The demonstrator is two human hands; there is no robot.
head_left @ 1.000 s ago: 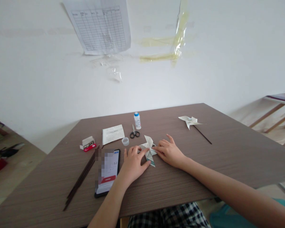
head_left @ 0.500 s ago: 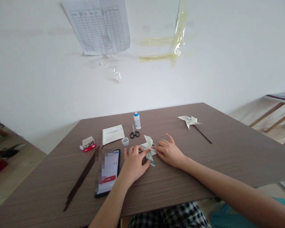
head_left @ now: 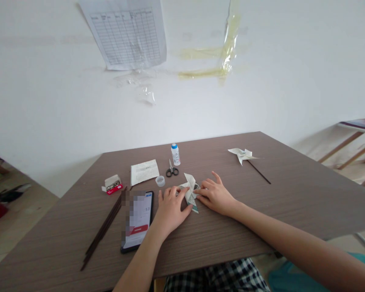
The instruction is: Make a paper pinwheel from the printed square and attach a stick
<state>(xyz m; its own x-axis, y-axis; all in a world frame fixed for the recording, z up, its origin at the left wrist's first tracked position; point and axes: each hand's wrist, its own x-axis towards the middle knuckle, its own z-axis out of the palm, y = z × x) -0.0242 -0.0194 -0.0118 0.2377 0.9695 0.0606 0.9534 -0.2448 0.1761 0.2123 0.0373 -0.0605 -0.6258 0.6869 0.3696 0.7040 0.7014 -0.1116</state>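
Observation:
A paper pinwheel (head_left: 190, 197) made from printed paper lies flat on the table, its pointed blades spread. My left hand (head_left: 171, 208) holds it from the left, thumb on the lower blade and index finger near the centre. From the right, my right hand (head_left: 216, 196) grips the right blade with thumb and fingertips, its little finger raised. The hands cover parts of the left and right blades. Just beyond are a small clear plastic cap (head_left: 160, 181) and black-handled scissors (head_left: 172, 170).
Behind the scissors stands a blue-capped bottle (head_left: 175, 155). On the left lie a printed paper sheet (head_left: 144, 172), a red box of small metal pieces (head_left: 113, 185), dark sticks (head_left: 105, 227) and a phone (head_left: 142, 223). A pinwheel on a stick (head_left: 243, 155) rests at the far right.
My right hand's fingers have shifted slightly on the right side of the pinwheel. The left index finger has drawn back a little from the centre.

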